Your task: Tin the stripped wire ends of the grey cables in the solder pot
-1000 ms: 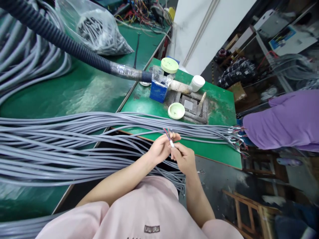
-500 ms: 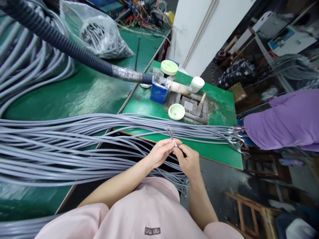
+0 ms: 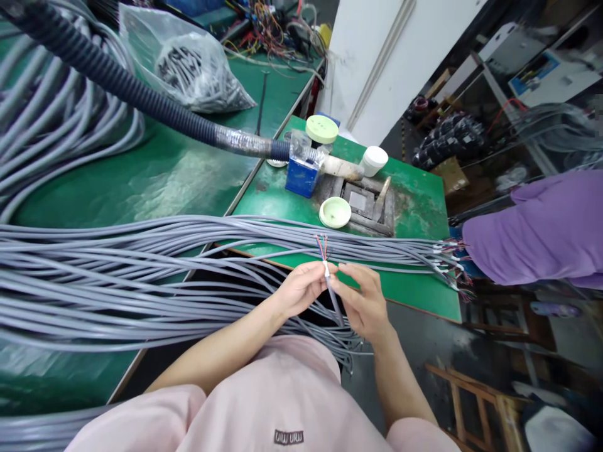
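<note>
Your left hand (image 3: 301, 290) pinched a gray cable (image 3: 335, 302) at the white band (image 3: 326, 270) near its end, colored wires (image 3: 323, 248) fanning out past the fingertips. Your right hand (image 3: 365, 304), fingers parted, hung just beside it; contact could not be told. Beyond both hands, a cable bundle (image 3: 277, 230) crossed the green worktop (image 3: 414, 292), a pale bowl (image 3: 335, 215) farther out.

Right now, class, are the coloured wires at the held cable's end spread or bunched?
Spread: the coloured wires fan apart towards their tips, beyond the white band.

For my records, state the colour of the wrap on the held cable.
The wrap is white, best seen in the head view.
</note>
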Demonstrator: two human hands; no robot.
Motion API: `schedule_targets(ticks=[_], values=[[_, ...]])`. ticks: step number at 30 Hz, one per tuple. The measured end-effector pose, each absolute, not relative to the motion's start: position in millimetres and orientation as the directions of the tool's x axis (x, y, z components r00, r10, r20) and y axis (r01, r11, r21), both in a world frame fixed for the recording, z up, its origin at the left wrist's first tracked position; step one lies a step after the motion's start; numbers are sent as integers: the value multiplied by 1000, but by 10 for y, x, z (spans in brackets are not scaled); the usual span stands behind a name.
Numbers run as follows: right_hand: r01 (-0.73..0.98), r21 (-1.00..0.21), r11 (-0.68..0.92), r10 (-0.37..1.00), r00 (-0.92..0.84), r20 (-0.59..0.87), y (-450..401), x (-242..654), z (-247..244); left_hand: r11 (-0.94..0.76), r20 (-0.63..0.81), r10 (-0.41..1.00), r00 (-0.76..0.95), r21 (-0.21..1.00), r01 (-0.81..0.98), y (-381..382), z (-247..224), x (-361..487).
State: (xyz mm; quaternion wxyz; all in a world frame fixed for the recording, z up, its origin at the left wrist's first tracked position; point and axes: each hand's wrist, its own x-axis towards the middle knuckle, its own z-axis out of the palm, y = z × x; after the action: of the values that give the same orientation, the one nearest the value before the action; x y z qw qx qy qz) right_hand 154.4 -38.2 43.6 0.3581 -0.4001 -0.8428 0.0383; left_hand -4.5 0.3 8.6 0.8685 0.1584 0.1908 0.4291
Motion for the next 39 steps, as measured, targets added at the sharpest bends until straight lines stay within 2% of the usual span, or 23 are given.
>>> schedule_targets(ticks=[5, 7, 9, 10, 12, 13, 14, 15, 17, 19, 21, 23, 26, 28, 36, 39], values=[[652, -239, 719, 633, -474, 612, -312, 1520, 409, 565, -151, 808, 569, 470, -678, -28, 138, -34], [686, -234, 689, 620, -390, 680, -245, 1572, 437, 509, -134, 845, 517, 498, -703, -49, 198, -71], [756, -261, 600, 604, -215, 767, -151, 1677, 506, 502, -46, 818, 574, 545, -672, -70, 297, -149], [794, -288, 536, 582, -101, 807, -98, 1746, 558, 531, 33, 738, 674, 588, -610, -82, 353, -192], [844, -359, 398, 493, 134, 860, 7, 1895, 696, 548, 211, 376, 902, 735, -401, -117, 446, -253], [851, -394, 347, 435, 227, 872, 54, 1964, 779, 482, 277, 183, 943, 811, -332, -143, 468, -257], [849, -421, 319, 378, 293, 878, 95, 2022, 868, 379, 326, 73, 942, 865, -329, -173, 465, -238], [845, -436, 309, 327, 337, 883, 129, 2064, 958, 252, 361, 57, 931, 897, -363, -206, 434, -198], [845, -422, 328, 255, 351, 901, 175, 2090, 1123, -49, 368, 228, 901, 929, -367, -263, 302, -81], [854, -381, 354, 227, 317, 921, 201, 2049, 1238, -308, 351, 483, 802, 926, -219, -276, 125, 26], [855, -367, 365, 273, 278, 921, 225, 1971, 1282, -450, 382, 662, 645, 890, -65, -227, -28, 67], [846, -389, 364, 392, 240, 888, 266, 1889, 1259, -524, 429, 758, 491, 849, 66, -127, -120, 38], [836, -421, 351, 603, 141, 785, 384, 1797, 1161, -540, 445, 818, 363, 811, 223, 36, -168, -53], [831, -422, 363, 687, 68, 723, 496, 1753, 1094, -524, 429, 838, 337, 805, 278, 108, -188, -85], [828, -407, 385, 788, -66, 611, 906, 1644, 914, -527, 429, 832, 352, 811, 256, 126, -295, -36], [836, -398, 377, 808, -86, 583, 1009, 1649, 834, -539, 414, 824, 386, 783, 310, 124, -288, -42]])
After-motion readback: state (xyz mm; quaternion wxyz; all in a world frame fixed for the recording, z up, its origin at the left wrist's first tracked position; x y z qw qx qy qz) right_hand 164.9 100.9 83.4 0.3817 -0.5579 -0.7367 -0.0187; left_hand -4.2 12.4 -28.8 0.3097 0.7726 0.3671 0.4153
